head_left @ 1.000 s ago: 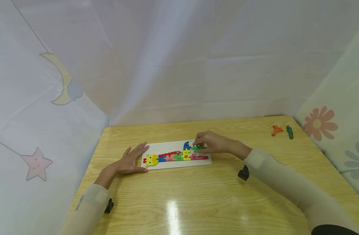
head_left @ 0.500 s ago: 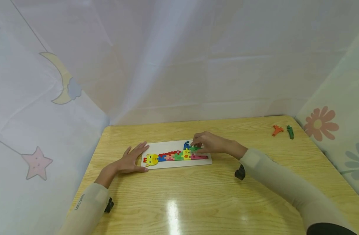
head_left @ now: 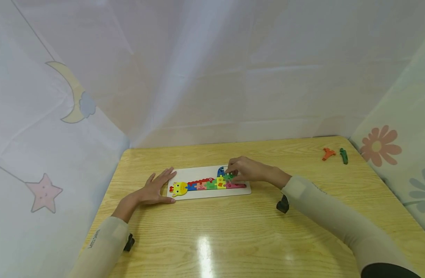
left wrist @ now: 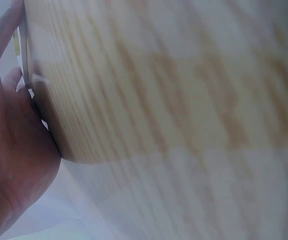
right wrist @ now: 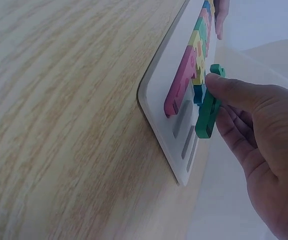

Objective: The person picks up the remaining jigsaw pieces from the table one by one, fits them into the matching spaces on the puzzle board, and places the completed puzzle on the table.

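Right hand [right wrist: 271, 130] pinches a green piece [right wrist: 207, 117], likely light and stiff, best edge-held; left hand [head_left: 152, 192] lies spread at the board's [head_left: 195, 174] left end.

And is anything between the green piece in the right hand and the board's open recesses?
Nothing visible. The right hand's grip holds the green piece over the white board, where recesses show bare in the right wrist view; the pink piece lies beside them, not across.

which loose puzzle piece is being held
The green puzzle piece pinched by the right hand; the orange three-pronged piece and slim dark green piece lie on the wooden table.
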Motion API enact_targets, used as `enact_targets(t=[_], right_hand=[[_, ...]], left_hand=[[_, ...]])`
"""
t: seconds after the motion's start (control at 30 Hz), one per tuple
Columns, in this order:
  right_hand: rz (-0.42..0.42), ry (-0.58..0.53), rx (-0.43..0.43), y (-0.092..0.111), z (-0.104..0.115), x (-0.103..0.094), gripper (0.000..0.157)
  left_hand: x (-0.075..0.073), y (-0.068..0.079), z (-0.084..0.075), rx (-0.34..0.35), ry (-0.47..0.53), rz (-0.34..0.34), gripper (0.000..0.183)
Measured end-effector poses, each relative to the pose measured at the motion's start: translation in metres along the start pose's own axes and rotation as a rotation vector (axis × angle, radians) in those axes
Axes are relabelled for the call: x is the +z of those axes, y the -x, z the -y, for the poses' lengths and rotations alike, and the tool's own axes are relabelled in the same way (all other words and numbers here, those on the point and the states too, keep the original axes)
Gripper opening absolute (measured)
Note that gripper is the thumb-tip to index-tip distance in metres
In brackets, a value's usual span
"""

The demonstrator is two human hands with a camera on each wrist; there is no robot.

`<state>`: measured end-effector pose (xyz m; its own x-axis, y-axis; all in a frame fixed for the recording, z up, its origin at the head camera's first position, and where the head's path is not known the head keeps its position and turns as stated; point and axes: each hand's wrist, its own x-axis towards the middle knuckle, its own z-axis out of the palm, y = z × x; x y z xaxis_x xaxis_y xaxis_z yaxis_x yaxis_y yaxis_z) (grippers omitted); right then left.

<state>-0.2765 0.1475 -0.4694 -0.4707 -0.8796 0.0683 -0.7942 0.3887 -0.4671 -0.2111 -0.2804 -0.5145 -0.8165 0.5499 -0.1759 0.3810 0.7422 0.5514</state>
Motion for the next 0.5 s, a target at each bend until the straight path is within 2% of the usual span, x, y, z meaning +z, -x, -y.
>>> enact_targets(t=[0.5], right_hand=[[0.02, -0.054, -0.004, -0.0009, -0.0085, 0.0076, 0.036]], left_hand=[[0.0004, 0.0012, -0.0013, 0.005, 0.004, -0.007, 0.109]])
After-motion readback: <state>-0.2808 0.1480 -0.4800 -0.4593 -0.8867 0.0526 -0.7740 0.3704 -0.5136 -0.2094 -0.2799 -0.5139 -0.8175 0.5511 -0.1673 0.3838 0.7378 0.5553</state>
